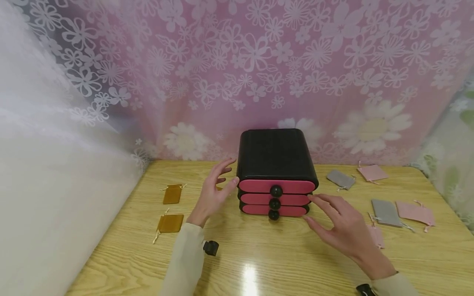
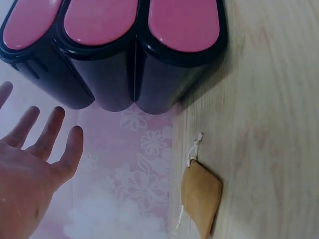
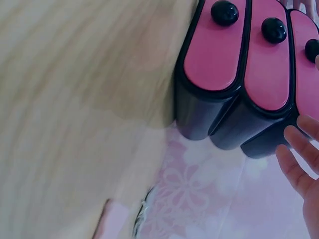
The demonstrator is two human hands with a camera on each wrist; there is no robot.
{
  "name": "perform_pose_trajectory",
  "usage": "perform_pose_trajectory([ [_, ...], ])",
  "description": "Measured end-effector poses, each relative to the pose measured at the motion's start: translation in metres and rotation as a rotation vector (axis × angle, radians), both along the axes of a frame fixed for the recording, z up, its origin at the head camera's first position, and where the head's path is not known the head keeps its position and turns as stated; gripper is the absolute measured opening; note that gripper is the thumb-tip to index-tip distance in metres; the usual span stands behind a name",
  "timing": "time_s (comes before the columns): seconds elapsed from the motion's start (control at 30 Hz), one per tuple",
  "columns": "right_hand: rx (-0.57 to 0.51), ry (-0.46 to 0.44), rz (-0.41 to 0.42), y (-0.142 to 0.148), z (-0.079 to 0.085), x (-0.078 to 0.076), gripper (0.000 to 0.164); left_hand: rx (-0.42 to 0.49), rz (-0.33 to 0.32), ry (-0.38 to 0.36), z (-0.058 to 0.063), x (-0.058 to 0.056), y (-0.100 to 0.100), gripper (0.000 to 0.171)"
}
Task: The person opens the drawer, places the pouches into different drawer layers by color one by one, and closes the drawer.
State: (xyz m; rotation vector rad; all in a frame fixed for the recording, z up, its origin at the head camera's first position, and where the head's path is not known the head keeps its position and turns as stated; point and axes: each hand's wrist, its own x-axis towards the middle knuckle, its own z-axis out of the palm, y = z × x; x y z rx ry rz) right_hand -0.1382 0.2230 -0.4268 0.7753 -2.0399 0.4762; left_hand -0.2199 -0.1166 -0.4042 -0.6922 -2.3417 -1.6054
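Observation:
A small black chest of drawers (image 1: 275,152) stands on the table, with three pink drawer fronts (image 1: 255,186) stacked one above another. Each front carries a round black knob (image 1: 276,190), and all three drawers look pushed in. At the chest's left side is my left hand (image 1: 212,193), its fingers spread and extended; the left wrist view shows these fingers (image 2: 50,132) apart from the black side wall (image 2: 112,87). My right hand (image 1: 344,226) is by the front right corner, fingers loosely bent and holding nothing. In the right wrist view its fingertips (image 3: 291,133) overlap the chest's edge.
Mustard drawstring pouches (image 1: 172,194) lie on the left of the wooden table (image 1: 229,255). Grey pouches (image 1: 386,212) and pink pouches (image 1: 415,211) are scattered at the right. Behind the chest hangs a pink flowered curtain (image 1: 222,82); a white sheet (image 1: 55,164) borders the left.

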Motion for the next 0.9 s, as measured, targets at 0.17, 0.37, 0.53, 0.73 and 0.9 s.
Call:
perform_pose_trajectory([
  [0.17,0.003,0.009,0.029,-0.011,0.006,-0.005,0.056,-0.007,-0.016,-0.011,0.004,-0.012,0.001,0.051],
  [0.37,-0.002,0.047,0.068,-0.023,0.009,-0.009,0.053,-0.036,-0.041,-0.026,0.008,-0.022,0.007,0.050],
  [0.53,-0.005,0.081,0.103,-0.035,0.013,-0.012,0.050,-0.035,-0.066,-0.050,0.012,-0.030,0.009,0.047],
  [0.73,-0.020,0.095,0.128,-0.047,0.014,-0.017,0.047,-0.057,-0.091,-0.073,0.013,-0.035,0.010,0.047],
  [0.9,-0.021,0.115,0.120,-0.055,0.014,-0.021,0.046,-0.055,-0.097,-0.070,0.015,-0.040,0.014,0.047],
])
